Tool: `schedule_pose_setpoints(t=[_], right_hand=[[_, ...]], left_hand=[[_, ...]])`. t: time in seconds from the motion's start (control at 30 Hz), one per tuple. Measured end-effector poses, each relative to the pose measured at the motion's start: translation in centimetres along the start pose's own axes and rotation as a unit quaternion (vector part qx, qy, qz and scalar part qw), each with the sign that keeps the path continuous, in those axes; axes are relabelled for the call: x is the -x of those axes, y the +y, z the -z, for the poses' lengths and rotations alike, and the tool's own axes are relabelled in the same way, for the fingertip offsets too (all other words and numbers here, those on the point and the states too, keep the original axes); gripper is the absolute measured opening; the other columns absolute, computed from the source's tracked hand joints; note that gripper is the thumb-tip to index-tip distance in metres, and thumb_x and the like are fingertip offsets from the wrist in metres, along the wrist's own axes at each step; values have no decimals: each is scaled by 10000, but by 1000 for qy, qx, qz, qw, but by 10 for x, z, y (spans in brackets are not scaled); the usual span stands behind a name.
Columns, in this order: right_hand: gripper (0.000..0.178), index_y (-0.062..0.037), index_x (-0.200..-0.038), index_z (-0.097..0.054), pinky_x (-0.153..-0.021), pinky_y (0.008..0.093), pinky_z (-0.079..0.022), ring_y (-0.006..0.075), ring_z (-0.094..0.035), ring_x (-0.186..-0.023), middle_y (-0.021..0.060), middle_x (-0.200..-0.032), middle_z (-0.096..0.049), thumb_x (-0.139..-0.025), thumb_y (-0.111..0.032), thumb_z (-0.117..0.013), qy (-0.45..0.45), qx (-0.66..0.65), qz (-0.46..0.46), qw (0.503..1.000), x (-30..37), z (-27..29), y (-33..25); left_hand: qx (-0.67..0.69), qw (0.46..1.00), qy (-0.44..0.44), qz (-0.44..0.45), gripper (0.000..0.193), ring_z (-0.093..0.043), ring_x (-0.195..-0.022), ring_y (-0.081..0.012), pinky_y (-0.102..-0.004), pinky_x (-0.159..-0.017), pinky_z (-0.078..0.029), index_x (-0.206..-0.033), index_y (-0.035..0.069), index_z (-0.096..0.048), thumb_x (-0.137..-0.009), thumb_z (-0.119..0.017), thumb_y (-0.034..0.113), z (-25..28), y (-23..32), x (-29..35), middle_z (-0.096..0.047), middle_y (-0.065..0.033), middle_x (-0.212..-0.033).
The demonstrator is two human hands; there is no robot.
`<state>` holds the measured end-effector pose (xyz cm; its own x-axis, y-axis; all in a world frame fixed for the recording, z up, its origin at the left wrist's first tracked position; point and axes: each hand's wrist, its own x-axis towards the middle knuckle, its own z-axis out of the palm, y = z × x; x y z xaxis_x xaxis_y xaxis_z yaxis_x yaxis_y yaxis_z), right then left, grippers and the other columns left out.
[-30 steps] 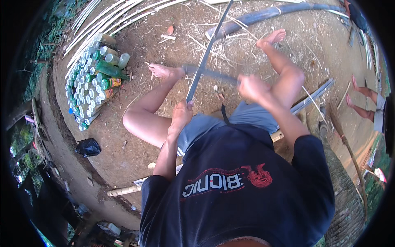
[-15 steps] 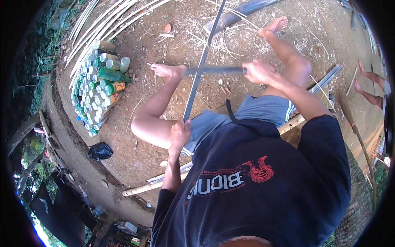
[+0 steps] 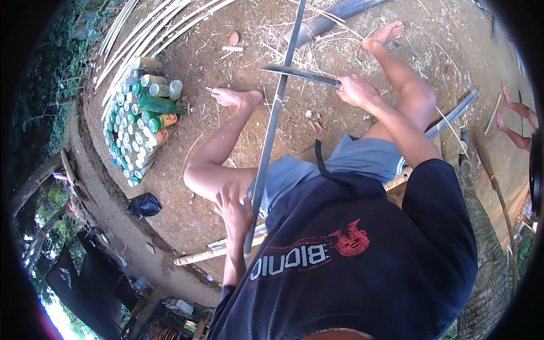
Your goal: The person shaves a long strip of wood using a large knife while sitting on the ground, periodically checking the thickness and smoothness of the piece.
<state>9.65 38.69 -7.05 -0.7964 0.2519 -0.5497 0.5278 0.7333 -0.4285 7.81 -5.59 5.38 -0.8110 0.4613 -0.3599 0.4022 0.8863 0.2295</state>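
My right hand [image 3: 357, 90] is closed round the handle of a machete [image 3: 300, 74], whose long dark blade points left. The blade crosses a long, narrow dark strip [image 3: 268, 139], likely split bamboo, near its upper part. A small pale nick or frayed spot shows on the strip just below the blade. That strip runs from the top of the view down between my legs to my left side. Beside its lower part is my left hand [image 3: 233, 214], slightly blurred, its fingers stretched and apart; whether the thumb touches the strip I cannot tell.
A stack of bottles and jars [image 3: 136, 122] stands at left, near a black plastic bag [image 3: 144, 205]. Pale thin strips [image 3: 153, 37] and a thick bamboo piece [image 3: 340, 18] lie ahead among shavings. A broom [image 3: 492, 181] and another person's feet [image 3: 504, 107] are at right.
My left hand has loosened from the strip and its fingers have spread. The strip has slid back toward me. The machete has risen up along it, away from me, and tilted.
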Motion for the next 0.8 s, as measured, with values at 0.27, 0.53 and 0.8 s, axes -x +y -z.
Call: schedule_pose_setpoints(t=[0.27, 0.53, 0.8], right_hand=[[171, -20, -960, -656, -533, 422, -519, 253, -644, -569, 137, -688, -660, -855, -99, -547, 19, 12, 30, 999, 6, 5, -24], [234, 2, -1023, -659, -369, 331, -441, 126, -554, -464, 83, -623, -600, -855, -30, -499, -9, 18, 18, 1000, -12, 33, -1], [250, -22, -1004, -681, -626, 450, -567, 357, -696, -695, 224, -762, -678, -819, -100, -534, 89, 42, -20, 995, -26, 45, 17]], left_hand=[[585, 732, -330, 117, 430, -683, -783, -240, -317, -626, -525, -1241, -21, -519, -982, -528, 323, -81, 36, -165, -678, -178, -948], [361, 900, -210, 124, 302, -465, -557, -126, -320, -515, -381, -912, 13, -629, -981, -544, 294, -74, 45, -133, -530, -30, -637], [294, 901, -271, 166, 358, -498, -628, -154, -362, -587, -419, -902, 5, -618, -988, -517, 337, -51, 31, -68, -544, -61, -652]])
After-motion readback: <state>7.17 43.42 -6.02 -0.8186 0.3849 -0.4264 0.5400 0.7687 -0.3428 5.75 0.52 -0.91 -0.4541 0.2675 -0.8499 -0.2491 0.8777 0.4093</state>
